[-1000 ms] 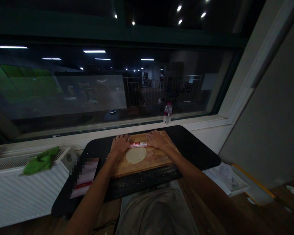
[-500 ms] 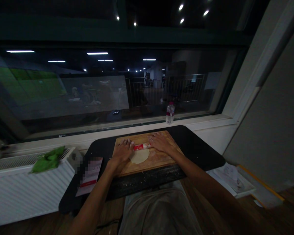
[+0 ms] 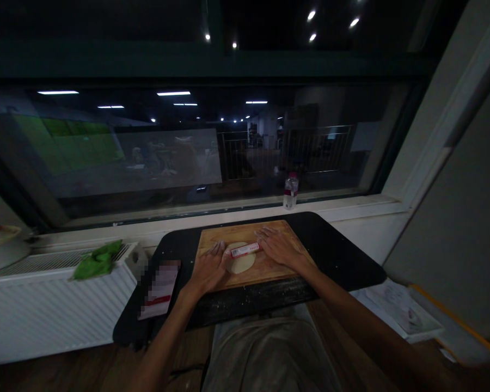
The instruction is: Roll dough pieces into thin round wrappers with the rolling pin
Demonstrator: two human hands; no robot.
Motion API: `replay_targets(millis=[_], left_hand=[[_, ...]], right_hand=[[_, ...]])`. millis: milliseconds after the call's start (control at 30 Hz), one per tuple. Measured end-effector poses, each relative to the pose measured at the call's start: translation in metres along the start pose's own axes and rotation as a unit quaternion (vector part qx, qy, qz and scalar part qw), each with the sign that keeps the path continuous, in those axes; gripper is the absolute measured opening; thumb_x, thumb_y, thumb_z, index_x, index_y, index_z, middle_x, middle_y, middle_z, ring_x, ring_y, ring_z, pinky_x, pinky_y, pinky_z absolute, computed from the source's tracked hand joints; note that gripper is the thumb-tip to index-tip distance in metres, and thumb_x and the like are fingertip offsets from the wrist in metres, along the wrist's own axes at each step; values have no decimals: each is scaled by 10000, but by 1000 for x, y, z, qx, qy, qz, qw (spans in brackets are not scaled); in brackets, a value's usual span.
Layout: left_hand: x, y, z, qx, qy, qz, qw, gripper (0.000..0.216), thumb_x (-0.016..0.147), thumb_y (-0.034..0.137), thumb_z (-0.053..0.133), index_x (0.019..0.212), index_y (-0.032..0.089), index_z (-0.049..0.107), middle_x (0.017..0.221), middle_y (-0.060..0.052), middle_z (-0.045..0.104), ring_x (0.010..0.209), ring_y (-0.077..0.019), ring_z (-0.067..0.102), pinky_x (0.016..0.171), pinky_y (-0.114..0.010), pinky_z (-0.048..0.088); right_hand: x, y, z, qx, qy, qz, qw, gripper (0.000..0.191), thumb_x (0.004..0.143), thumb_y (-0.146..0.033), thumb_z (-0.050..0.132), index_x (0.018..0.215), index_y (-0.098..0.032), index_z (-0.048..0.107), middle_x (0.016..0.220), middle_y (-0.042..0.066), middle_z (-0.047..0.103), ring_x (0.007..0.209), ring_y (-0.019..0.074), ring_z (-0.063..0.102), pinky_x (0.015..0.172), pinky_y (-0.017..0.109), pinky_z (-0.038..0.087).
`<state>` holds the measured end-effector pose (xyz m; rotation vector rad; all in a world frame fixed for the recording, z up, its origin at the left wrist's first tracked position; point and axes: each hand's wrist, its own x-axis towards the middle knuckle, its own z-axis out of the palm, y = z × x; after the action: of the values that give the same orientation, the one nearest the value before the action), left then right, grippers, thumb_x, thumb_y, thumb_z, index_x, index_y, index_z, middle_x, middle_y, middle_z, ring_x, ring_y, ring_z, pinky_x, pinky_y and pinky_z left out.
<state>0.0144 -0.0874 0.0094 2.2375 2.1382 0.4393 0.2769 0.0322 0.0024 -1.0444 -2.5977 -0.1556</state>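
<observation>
Below a wide, dark glass window, your black, round-cornered tabletop carries a rectangular brown wooden board. On it, a red-and-white printed cylinder lies across a flat, pale round of dough, with your left hand over one end and your right hand over the other; how tightly your hands close around it, I cannot tell

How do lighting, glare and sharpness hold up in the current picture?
Head view: dim overall, the floor very dark; bright lights show at the window, reflected or beyond it, I can't tell. Head view again: print on the red-and-white roll is illegible; blocky pixelation covers the left edge of the flat pinkish item.
</observation>
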Motion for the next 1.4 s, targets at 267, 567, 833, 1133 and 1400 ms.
replay_targets(millis=[267,567,833,1133,1400], left_hand=[[-24,-3,6,-43,28,32,998,652,1157,499,161,1608,221,542,1652,-86,573,1580,-244,485,1303,-442,399],[-38,0,8,-52,49,59,996,683,1156,520,150,1602,195,552,1688,-84,528,1596,-219,461,1339,-417,367],[-51,1,17,-43,88,91,991,626,1165,476,216,1621,188,534,1691,-94,520,1594,-220,463,1350,-439,368],[-70,4,25,-44,124,117,984,564,1157,415,293,1676,271,461,1682,-65,538,1580,-236,487,1340,-507,403],[-51,-3,29,-12,120,110,987,611,1146,476,308,1648,177,487,1706,-129,498,1596,-268,464,1350,-516,364]], right_hand=[[-24,-11,-7,29,24,1,999,541,1144,-311,315,1555,-142,624,1594,132,618,1539,266,516,1323,488,361],[-59,-24,-7,59,69,16,996,548,1157,-343,310,1615,-183,565,1611,126,602,1543,290,510,1331,560,360],[-83,-40,-3,57,89,54,993,550,1155,-326,333,1677,-229,474,1663,93,539,1603,293,425,1340,591,330],[-102,-52,-6,64,123,54,989,565,1147,-320,368,1711,-296,393,1668,52,531,1604,284,423,1350,616,311],[-81,-45,-7,61,93,56,992,571,1172,-391,292,1656,-169,499,1672,123,527,1617,286,400,1362,589,261]])
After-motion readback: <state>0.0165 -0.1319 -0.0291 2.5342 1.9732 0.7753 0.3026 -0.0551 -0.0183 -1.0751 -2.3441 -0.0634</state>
